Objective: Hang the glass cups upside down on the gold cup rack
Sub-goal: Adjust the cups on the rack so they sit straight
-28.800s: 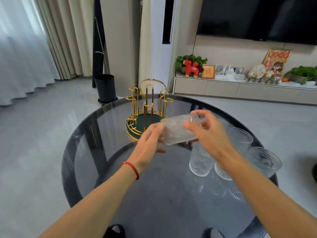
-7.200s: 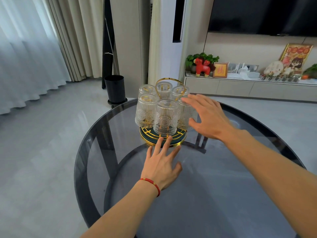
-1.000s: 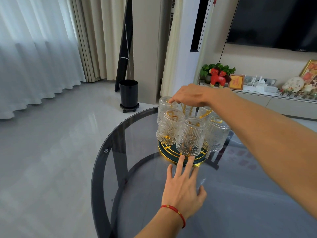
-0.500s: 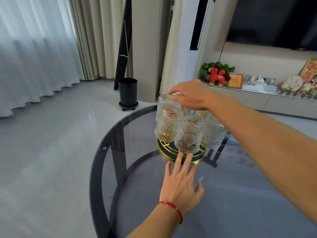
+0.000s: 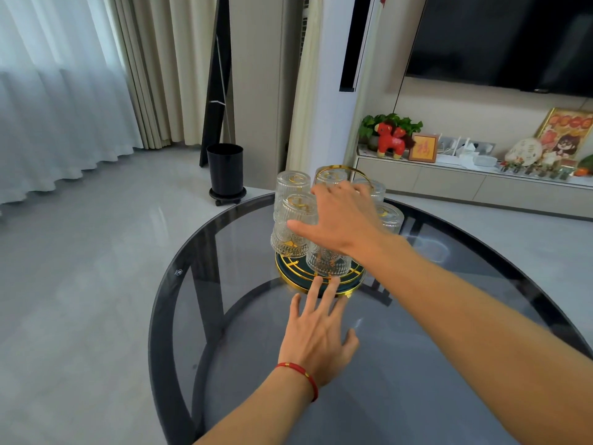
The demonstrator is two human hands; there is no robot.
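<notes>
The gold cup rack (image 5: 322, 282) with a dark green base stands on the round smoked-glass table (image 5: 199, 284). Several ribbed glass cups (image 5: 293, 226) hang upside down on its gold pegs. My right hand (image 5: 340, 220) hovers in front of the cups with fingers spread, holding nothing, and hides the middle of the rack. My left hand (image 5: 317, 335), with a red string on its wrist, lies flat on the tabletop, fingertips touching the rack's base rim. The rack's gold loop handle (image 5: 340, 170) shows above my right hand.
A black bin (image 5: 224, 170) stands on the floor beyond the table's far edge. A low TV cabinet (image 5: 465, 184) with ornaments runs along the right wall. Curtains hang at the left.
My right hand has come off the top of the rack, dropped lower and opened its fingers in front of the cups. My left hand stays flat at the base.
</notes>
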